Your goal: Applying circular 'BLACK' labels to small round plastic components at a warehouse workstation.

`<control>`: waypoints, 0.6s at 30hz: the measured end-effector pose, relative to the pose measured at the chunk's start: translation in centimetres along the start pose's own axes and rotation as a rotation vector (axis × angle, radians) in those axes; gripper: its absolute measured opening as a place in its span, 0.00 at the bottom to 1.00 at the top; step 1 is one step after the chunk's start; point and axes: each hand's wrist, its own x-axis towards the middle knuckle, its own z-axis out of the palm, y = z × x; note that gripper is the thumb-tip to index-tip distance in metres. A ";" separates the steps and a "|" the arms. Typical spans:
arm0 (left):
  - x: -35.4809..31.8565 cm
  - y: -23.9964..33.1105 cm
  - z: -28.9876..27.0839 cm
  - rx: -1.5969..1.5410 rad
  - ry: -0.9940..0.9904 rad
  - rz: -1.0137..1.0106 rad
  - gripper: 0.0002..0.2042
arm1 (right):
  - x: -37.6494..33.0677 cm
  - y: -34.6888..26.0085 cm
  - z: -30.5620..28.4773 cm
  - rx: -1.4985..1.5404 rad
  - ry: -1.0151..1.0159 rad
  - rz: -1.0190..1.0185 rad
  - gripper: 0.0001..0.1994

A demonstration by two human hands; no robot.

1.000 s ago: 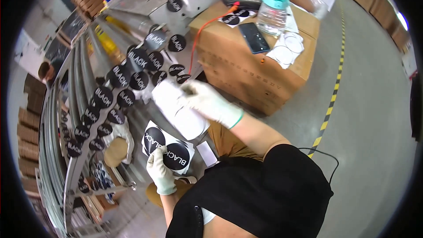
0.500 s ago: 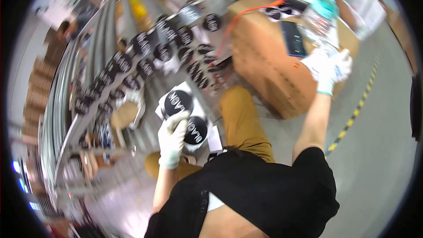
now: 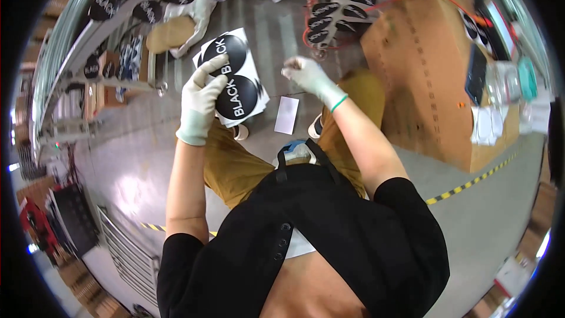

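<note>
While between right hand (image 3: 309,78) and cardboard box (image 3: 421,76), a bent knee (image 3: 364,91).

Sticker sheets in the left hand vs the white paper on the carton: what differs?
Marking: the sticker sheets carry big black discs with white lettering; the white paper shows no black discs.
Support: the sticker sheets are gripped in the gloved left hand; the white paper lies on the carton, by the clear jar.
Shared: both have white paper showing.
</note>
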 end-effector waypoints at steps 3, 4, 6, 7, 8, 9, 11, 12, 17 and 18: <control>1.8 -5.7 -8.3 -0.132 0.168 -0.075 0.17 | 1.9 5.7 6.4 -0.348 -0.213 0.148 0.21; 2.2 -7.6 -10.0 -0.153 0.241 -0.125 0.16 | 2.7 8.7 8.0 -0.394 -0.291 0.244 0.23; 2.1 -10.8 -12.3 -0.138 0.401 -0.099 0.16 | 3.0 12.4 11.6 -0.571 -0.345 0.357 0.27; 2.4 -11.9 -12.7 -0.244 0.444 -0.168 0.14 | 3.1 16.6 12.6 -0.569 -0.321 0.429 0.28; 2.6 -12.4 -13.2 -0.153 0.499 -0.242 0.12 | 3.6 20.4 13.6 -0.566 -0.298 0.493 0.30; 2.1 -12.4 -13.7 -0.018 0.506 -0.016 0.11 | 3.5 21.9 15.2 -0.511 -0.353 0.595 0.33; 1.1 -11.4 -14.2 -0.096 0.591 -0.211 0.12 | 2.3 24.1 17.0 -0.335 -0.399 0.798 0.36; -0.8 -11.8 -14.7 0.042 0.532 -0.176 0.14 | 1.4 24.0 18.5 -0.269 -0.509 0.734 0.34; 2.3 -11.5 -12.1 0.128 0.442 -0.132 0.12 | 1.8 32.4 23.0 0.353 -0.922 1.205 0.25; 2.0 -11.8 -11.3 0.177 0.584 -0.130 0.12 | 1.3 30.2 26.5 0.303 -1.067 1.192 0.24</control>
